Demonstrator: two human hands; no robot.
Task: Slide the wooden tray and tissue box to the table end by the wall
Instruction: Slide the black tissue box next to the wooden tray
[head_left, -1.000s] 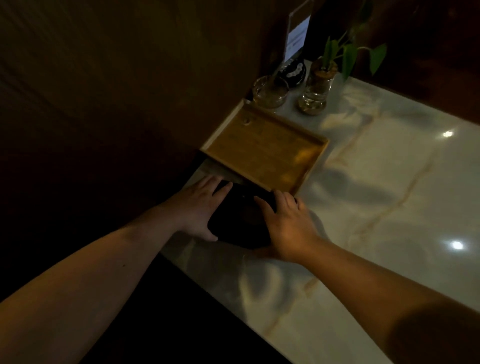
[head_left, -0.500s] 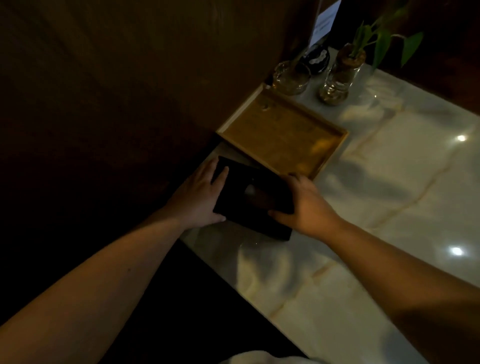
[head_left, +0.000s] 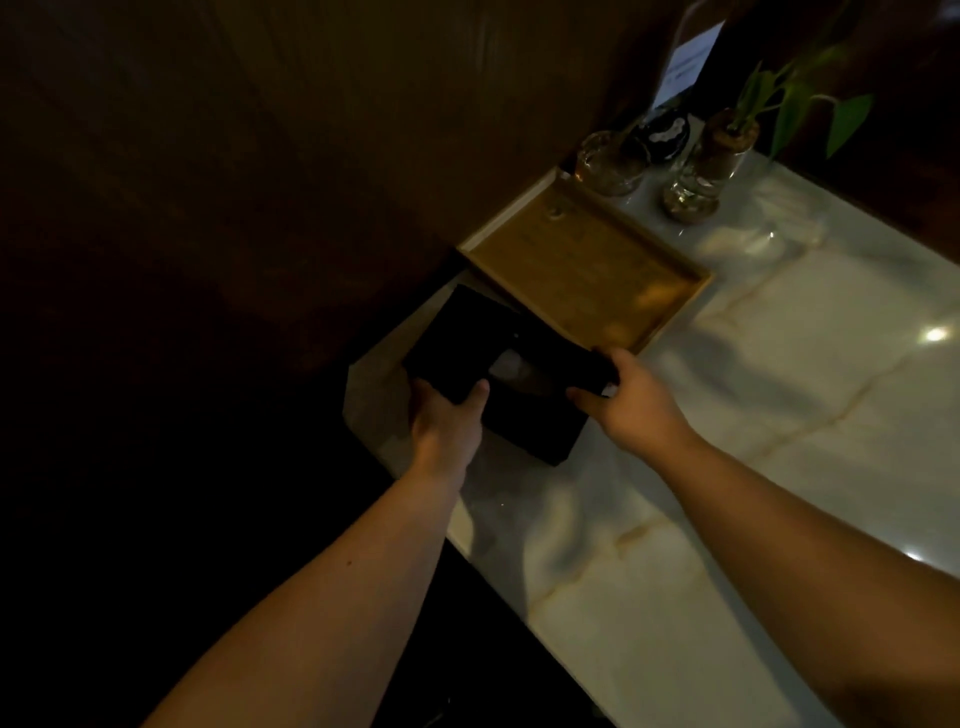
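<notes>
A black tissue box (head_left: 498, 374) lies flat on the marble table (head_left: 779, 415), close to the dark wooden wall, with a pale tissue showing in its top slot. My left hand (head_left: 447, 421) grips its near-left edge, thumb on top. My right hand (head_left: 631, 400) holds its right end. Just beyond the box, touching or nearly touching it, sits the empty wooden tray (head_left: 587, 270), its far-left side against the wall.
Behind the tray stand a glass cup (head_left: 608, 163), a glass vase with a green plant (head_left: 706, 171), a dark round object (head_left: 665, 135) and a white sign card (head_left: 685, 65). The table's near-left edge (head_left: 363, 415) drops off beside my left hand.
My hands have shifted from lying over the box to gripping its two ends, and the box now lies nearer the wall at the table's end. The tray has not visibly moved.
</notes>
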